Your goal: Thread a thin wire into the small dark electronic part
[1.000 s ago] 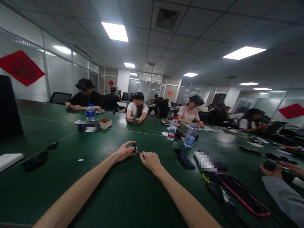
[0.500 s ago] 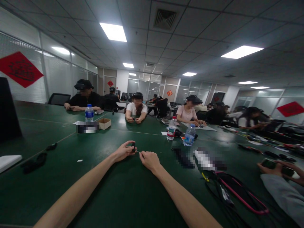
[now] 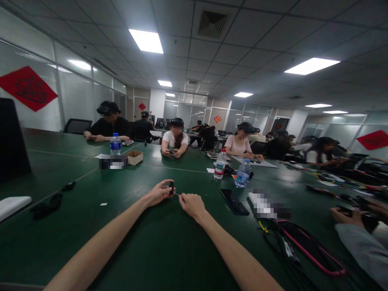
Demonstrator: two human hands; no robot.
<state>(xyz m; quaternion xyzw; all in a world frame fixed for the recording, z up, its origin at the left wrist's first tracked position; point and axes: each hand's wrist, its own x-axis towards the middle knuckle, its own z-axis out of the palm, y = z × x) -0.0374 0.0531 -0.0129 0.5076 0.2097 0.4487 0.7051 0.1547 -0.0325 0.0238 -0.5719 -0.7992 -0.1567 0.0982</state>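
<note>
Over the green table my left hand [image 3: 160,191] is closed, pinching a small black object [image 3: 171,187] upright between thumb and fingers; its kind is too small to make out. My right hand [image 3: 191,204] is closed in a fist just to the right. A thin metal rod [image 3: 176,193] sticks out of its fingertips and points at the lower part of the black object. Whether the rod's tip touches it I cannot tell. Any handle of the rod is hidden inside the fist.
To the right lie a black phone [image 3: 234,201] and a pink-edged black pouch [image 3: 312,246] with cables. Two water bottles [image 3: 220,165] stand beyond. A small open box [image 3: 135,158] sits at far left. Another person's hands [image 3: 351,216] are at the right edge; others sit across.
My hands keep almost the same pose, the rod still at the black object. The whole view has shifted slightly. At the right edge, the other person's hands have turned a dark object.
</note>
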